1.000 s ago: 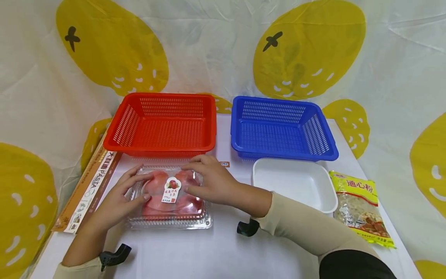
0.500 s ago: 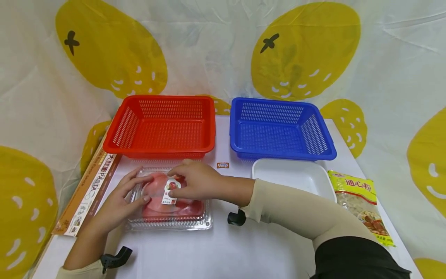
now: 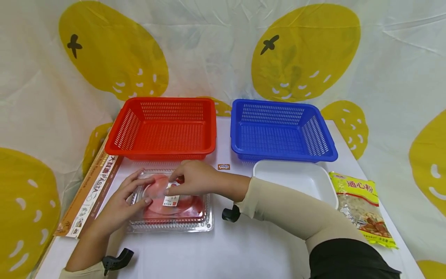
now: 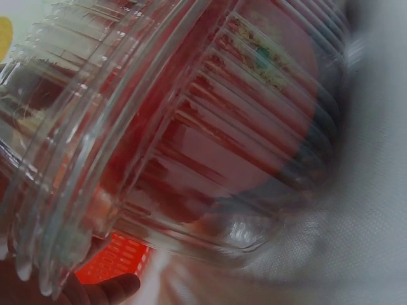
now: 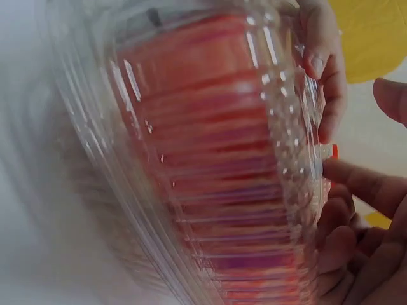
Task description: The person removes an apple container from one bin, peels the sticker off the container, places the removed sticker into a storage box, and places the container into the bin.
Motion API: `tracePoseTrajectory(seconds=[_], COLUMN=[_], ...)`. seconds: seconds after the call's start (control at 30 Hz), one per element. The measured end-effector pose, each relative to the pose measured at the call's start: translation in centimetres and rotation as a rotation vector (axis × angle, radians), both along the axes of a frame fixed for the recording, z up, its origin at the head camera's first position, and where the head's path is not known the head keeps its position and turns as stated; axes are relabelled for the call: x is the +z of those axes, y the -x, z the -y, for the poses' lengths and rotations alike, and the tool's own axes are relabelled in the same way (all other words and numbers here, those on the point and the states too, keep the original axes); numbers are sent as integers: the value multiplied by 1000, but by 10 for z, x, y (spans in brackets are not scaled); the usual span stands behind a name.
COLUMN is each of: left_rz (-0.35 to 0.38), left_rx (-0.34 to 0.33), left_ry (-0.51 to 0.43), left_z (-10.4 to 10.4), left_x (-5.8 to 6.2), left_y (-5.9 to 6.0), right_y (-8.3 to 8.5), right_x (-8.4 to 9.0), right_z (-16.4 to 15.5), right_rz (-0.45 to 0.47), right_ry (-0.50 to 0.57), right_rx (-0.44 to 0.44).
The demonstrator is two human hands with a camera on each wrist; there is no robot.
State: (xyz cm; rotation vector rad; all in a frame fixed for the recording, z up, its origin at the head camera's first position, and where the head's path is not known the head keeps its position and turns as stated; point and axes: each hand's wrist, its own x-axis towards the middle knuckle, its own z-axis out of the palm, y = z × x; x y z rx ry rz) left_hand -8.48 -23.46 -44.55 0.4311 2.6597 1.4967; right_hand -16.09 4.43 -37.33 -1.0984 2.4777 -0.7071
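Note:
A clear plastic clamshell box (image 3: 189, 217) of round red fruit lies on the white table in front of the red basket. My left hand (image 3: 146, 190) grips its left side, fingers over the lid and thumb on the near edge. My right hand (image 3: 169, 189) reaches across and pinches the top of the white sticker label (image 3: 171, 200) on the lid. The left wrist view is filled with the ribbed box (image 4: 210, 146), blurred. In the right wrist view the box (image 5: 210, 165) is close up, with the right fingers (image 5: 362, 184) at its rim.
A red basket (image 3: 160, 149) and a blue basket (image 3: 282, 157) stand side by side behind the box. A white tray (image 3: 325, 186) and a pasta bag (image 3: 362, 209) lie at the right. A long pasta carton (image 3: 90, 193) lies along the left edge.
My right hand slid left from the lid's right side onto the label and now pinches its top. The left hand stayed on the box's left side.

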Motion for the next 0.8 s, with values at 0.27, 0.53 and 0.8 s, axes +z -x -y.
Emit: tracePoseTrajectory(seconds=[0.27,0.53,0.8], left_rz=[24,10,1], left_rx=[21,5,6], left_ry=[1,-5,-1], left_z=[-2,-2,-2], left_x=[2,-1,0], left_y=[-1,-3,-3], right_y=[3,-1,-4], right_x=[-8,-17,-21], right_z=[4,9,11], right_rz=[5,-95,-148], right_ry=[9,6,24], right_rx=[-45,-84,-105])
